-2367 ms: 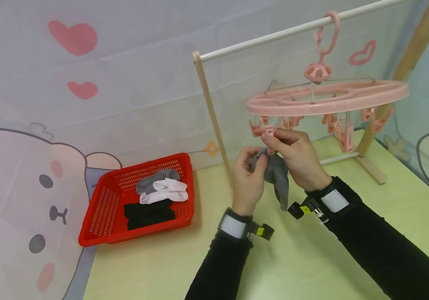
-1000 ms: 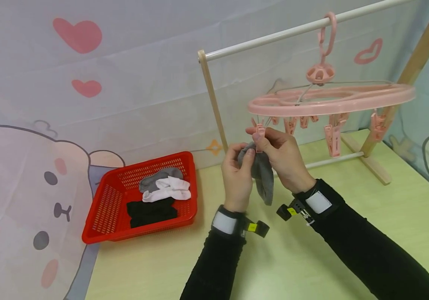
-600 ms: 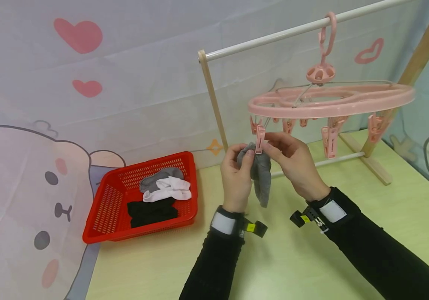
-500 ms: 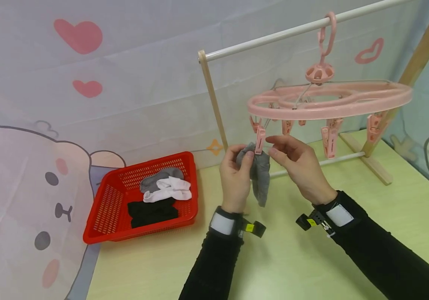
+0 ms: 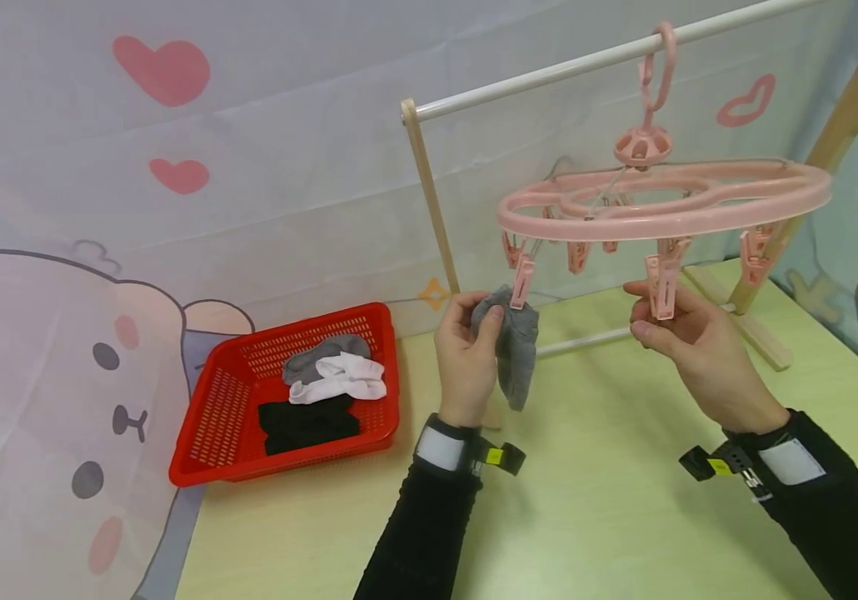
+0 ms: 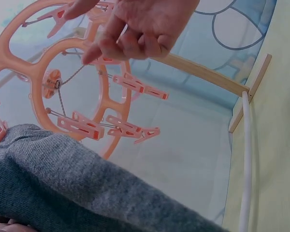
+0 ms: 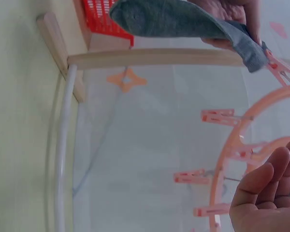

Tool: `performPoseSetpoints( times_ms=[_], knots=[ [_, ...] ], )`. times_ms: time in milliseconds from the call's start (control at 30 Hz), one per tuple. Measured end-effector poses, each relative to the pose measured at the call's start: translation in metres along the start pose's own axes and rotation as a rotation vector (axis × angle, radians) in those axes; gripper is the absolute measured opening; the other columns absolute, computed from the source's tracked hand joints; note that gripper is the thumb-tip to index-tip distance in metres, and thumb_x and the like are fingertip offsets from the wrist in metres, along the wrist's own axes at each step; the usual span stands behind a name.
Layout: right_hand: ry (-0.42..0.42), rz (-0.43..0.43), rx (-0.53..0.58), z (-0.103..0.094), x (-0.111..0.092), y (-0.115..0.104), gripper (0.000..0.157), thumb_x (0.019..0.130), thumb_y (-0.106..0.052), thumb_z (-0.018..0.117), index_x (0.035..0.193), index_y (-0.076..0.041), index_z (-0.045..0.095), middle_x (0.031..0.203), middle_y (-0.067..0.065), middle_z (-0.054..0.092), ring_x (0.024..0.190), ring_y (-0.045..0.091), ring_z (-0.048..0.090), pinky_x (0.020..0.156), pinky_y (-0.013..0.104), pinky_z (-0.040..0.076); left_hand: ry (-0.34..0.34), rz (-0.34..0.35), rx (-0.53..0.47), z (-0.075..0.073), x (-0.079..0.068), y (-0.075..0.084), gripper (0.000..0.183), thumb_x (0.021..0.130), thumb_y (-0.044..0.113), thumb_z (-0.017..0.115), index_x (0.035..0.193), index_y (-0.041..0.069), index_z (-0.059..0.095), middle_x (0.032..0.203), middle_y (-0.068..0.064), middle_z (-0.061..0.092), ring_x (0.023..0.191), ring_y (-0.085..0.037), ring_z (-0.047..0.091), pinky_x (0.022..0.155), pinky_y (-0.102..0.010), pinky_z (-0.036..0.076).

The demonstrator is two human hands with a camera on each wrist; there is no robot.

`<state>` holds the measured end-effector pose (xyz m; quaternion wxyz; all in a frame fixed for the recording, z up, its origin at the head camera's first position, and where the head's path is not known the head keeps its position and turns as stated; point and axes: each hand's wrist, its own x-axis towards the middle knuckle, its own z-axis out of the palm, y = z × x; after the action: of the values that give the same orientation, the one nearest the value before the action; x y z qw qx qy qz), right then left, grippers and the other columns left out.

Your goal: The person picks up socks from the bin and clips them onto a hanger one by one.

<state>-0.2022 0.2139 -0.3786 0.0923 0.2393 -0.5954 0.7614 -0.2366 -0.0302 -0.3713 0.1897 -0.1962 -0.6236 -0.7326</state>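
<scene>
My left hand (image 5: 466,367) pinches the cuff end of a grey sock (image 5: 516,362) between thumb and fingers. A pink clip (image 5: 523,279) of the round drying hanger (image 5: 609,225) bites the sock's upper edge, just beside that thumb; the sock's toe dangles. To the right, my right hand (image 5: 714,367) holds nothing, its fingers loosely bent and thumb apart, just behind and around another hanging clip (image 5: 666,292). Whether it touches that clip is hidden. In the right wrist view the sock (image 7: 179,19) stretches sideways from the left hand.
A red basket (image 5: 207,417) on the table's left holds another grey sock (image 5: 316,354), white socks (image 5: 339,379) and black socks (image 5: 309,423). The hanger hooks over a white rod (image 5: 534,79) on a wooden stand (image 5: 429,192). Several more clips dangle under the ring.
The right hand let go of the clip at the sock and moved right to another clip. The clip now stays on the sock by itself. The left hand kept its pinch, shifting slightly left.
</scene>
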Motion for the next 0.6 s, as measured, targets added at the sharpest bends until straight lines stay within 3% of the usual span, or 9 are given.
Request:
performPoseSetpoints(
  times_ms=[133,267,433,600],
  knots=[
    [-0.027,-0.023,0.067,-0.01,-0.003,-0.01,0.041,0.091,0.019,0.043,0.132,0.012,0.041,0.104,0.007,0.058,0.095,0.017,0.052,0.078,0.02,0.046,-0.001,-0.022,0.019,0.0,-0.001,0.012,0.019,0.091,-0.005,0.054,0.109,-0.01,0.051,0.103,-0.019,0.055,0.091,-0.015,0.054,0.085,-0.03,0.049],
    [-0.061,-0.033,0.107,-0.015,-0.002,-0.02,0.042,0.09,0.021,0.04,0.131,0.012,0.043,0.105,0.008,0.059,0.095,0.017,0.053,0.078,0.021,0.047,-0.007,-0.029,0.022,-0.002,-0.002,0.013,0.019,0.091,-0.006,0.054,0.109,-0.011,0.051,0.102,-0.02,0.055,0.09,-0.015,0.053,0.084,-0.027,0.048],
    [-0.132,-0.036,0.046,-0.013,0.004,-0.03,0.038,0.095,0.014,0.037,0.134,0.013,0.04,0.118,0.012,0.057,0.091,0.018,0.049,0.078,0.021,0.044,-0.006,-0.008,0.015,-0.006,-0.001,0.002,0.018,0.091,-0.006,0.055,0.108,-0.011,0.052,0.1,-0.021,0.055,0.089,-0.017,0.054,0.082,-0.027,0.048],
    [-0.23,-0.007,0.134,-0.008,0.011,-0.037,0.039,0.104,0.001,0.024,0.138,0.018,0.03,0.12,0.016,0.055,0.098,0.021,0.049,0.075,0.023,0.043,-0.009,0.003,0.005,-0.01,0.0,-0.017,0.018,0.091,-0.003,0.058,0.108,-0.007,0.054,0.099,-0.017,0.056,0.089,-0.018,0.054,0.081,-0.026,0.049]
  ],
)
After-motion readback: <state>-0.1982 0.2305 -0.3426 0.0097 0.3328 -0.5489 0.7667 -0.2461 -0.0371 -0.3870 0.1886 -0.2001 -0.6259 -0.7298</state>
